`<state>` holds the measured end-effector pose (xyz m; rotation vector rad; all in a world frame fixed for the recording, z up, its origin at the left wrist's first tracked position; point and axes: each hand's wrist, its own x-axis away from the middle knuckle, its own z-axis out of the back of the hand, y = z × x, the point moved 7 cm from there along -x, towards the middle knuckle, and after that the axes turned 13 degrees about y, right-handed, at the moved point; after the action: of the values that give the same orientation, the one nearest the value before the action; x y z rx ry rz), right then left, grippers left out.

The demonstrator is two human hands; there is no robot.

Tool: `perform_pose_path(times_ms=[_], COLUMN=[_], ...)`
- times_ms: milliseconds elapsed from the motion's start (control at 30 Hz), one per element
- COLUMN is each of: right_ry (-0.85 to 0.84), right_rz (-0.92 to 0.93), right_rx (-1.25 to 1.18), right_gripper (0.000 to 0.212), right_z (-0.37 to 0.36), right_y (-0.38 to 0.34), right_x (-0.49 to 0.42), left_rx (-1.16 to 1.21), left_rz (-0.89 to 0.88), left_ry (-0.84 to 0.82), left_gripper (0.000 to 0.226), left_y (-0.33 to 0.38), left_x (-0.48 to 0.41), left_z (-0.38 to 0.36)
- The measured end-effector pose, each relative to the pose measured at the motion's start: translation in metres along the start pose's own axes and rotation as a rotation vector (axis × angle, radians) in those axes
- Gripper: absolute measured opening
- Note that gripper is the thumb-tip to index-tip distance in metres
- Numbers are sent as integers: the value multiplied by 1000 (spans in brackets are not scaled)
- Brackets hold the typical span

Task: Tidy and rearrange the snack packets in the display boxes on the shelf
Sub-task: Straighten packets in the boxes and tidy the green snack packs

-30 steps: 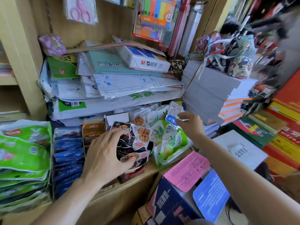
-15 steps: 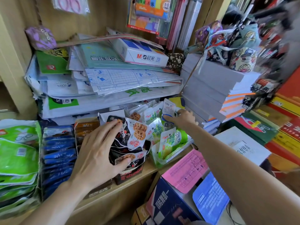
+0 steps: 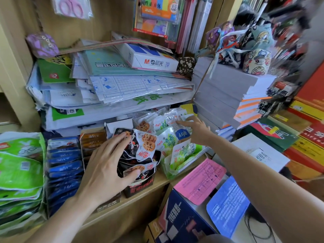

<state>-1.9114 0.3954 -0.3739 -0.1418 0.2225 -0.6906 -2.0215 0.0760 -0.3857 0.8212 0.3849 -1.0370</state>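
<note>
The left hand (image 3: 107, 165) lies flat on the black lotus-root snack packets (image 3: 147, 143), which stand crowded in a black display box (image 3: 138, 187) at the front edge of the wooden shelf (image 3: 157, 180). Its fingers are spread and fairly straight. The thumb presses the front packet and the fingertips touch the ones behind, so nothing is grasped.

The right hand (image 3: 197, 131) reaches further back over the clear plastic tray (image 3: 175, 171) just right of the black box. The tray holds green-and-white packets (image 3: 182, 151), some upright and some leaning. This hand's fingers are stretched out too, with the index fingertip on a silvery packet (image 3: 173, 120) at the rear of the tray (the print on it is too small to read). It touches the packet without closing on it.

Left of the black box stand a box of brown packets (image 3: 93, 137) and a row of blue packets (image 3: 64, 165). A pile of green bags (image 3: 19, 169) lies at the far left. Above the snacks sags a heap of plastic-wrapped paper goods (image 3: 122, 85), topped by a white M&G box (image 3: 152, 58). A grey stack of notebooks (image 3: 228, 88) rises to the right. Below the shelf edge lie a pink sheet (image 3: 199, 181) and a blue sheet (image 3: 228, 211).
</note>
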Motion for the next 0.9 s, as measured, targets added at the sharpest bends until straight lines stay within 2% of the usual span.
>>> perform_pose_path(times_ms=[67, 167, 300, 533, 600, 700, 733, 900], right_ry=[73, 177, 315, 506, 489, 372, 329, 167], right_rz=[71, 19, -18, -159, -207, -241, -234, -78], right_rx=[-35, -271, -365, -620, -790, -1022, -1063, -1058], right_gripper=[74, 55, 34, 21, 14, 3, 5, 15], right_z=[2, 12, 29, 61, 71, 76, 76, 76], right_y=[0, 8, 11, 6, -7, -31, -40, -96], right_x=[-6, -11, -15, 2, 17, 40, 48, 92], left_rx=[5, 9, 16, 25, 24, 39, 56, 198], left_rz=[-3, -6, -11, -13, -24, -36, -36, 43], left_ry=[-5, -17, -24, -10, -10, 1, 15, 138], left_gripper=[93, 93, 94, 99, 102, 102, 100, 80], left_y=[-2, -5, -6, -2, 1, 6, 8, 10], left_x=[0, 0, -1, -2, -1, 2, 2, 9], left_z=[0, -1, -2, 1, 3, 11, 16, 51])
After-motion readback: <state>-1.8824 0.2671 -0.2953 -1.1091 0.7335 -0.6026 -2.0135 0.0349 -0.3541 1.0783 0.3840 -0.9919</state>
